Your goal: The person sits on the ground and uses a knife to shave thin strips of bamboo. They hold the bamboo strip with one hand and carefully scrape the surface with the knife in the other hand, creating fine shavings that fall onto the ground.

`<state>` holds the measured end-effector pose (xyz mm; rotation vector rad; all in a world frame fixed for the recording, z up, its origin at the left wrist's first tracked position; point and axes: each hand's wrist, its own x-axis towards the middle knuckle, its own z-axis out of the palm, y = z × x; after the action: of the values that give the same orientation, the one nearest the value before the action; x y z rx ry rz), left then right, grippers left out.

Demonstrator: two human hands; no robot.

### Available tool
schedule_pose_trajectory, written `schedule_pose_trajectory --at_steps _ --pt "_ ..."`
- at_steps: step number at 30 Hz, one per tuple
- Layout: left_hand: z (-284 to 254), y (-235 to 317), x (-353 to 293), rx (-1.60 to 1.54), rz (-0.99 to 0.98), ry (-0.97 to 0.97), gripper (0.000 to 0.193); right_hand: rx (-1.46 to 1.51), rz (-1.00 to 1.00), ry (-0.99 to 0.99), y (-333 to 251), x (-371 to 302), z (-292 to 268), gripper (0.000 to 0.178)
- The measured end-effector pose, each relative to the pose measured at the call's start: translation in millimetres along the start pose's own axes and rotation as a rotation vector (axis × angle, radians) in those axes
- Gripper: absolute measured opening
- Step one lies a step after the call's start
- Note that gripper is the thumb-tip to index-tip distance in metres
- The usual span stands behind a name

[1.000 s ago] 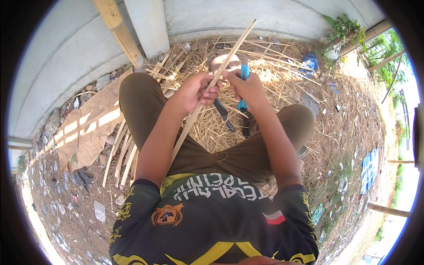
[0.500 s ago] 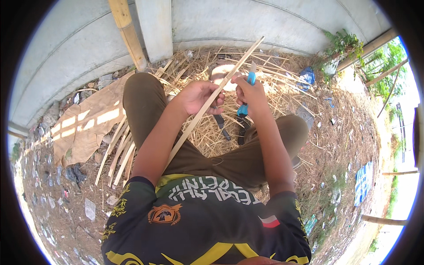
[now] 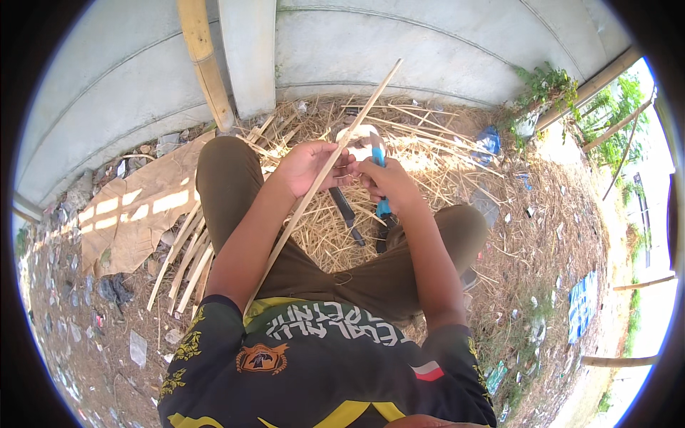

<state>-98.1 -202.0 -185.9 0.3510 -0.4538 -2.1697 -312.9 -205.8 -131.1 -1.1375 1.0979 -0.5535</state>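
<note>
A long, thin bamboo strip (image 3: 305, 202) slants across my lap, its far end up toward the wall and its near end against my shirt. My left hand (image 3: 307, 167) is closed around it near the middle, palm partly turned up. In my right hand (image 3: 394, 184) is a blue utility knife (image 3: 378, 152), gripped with its blade pointing away from me. The fingers of both hands come close together beside the strip. A dark long-handled tool (image 3: 344, 210) lies on the shavings between my legs, its upper part hidden by my hands.
Straw-like shavings (image 3: 314, 239) cover the ground between my legs. Several split bamboo strips (image 3: 187, 260) lie by my left thigh, near flattened brown cardboard (image 3: 135, 214). A concrete wall (image 3: 371, 50) and a bamboo post (image 3: 202, 60) stand ahead. A blue plastic bag (image 3: 488, 141) lies at the far right.
My right hand with the knife has moved left and nearer to my left hand. The strip's far end has shifted left, and the whole view has tilted slightly.
</note>
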Motion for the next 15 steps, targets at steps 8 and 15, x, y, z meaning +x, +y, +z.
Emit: schedule_pose_trajectory --at_steps 8,15 --pt "22.8 49.2 26.4 0.094 0.066 0.026 0.025 0.479 -0.034 -0.152 6.2 -11.3 44.5 0.026" --pt "10.4 44.5 36.6 0.01 0.054 -0.106 0.029 0.533 -0.061 -0.044 15.9 1.8 62.5 0.021"
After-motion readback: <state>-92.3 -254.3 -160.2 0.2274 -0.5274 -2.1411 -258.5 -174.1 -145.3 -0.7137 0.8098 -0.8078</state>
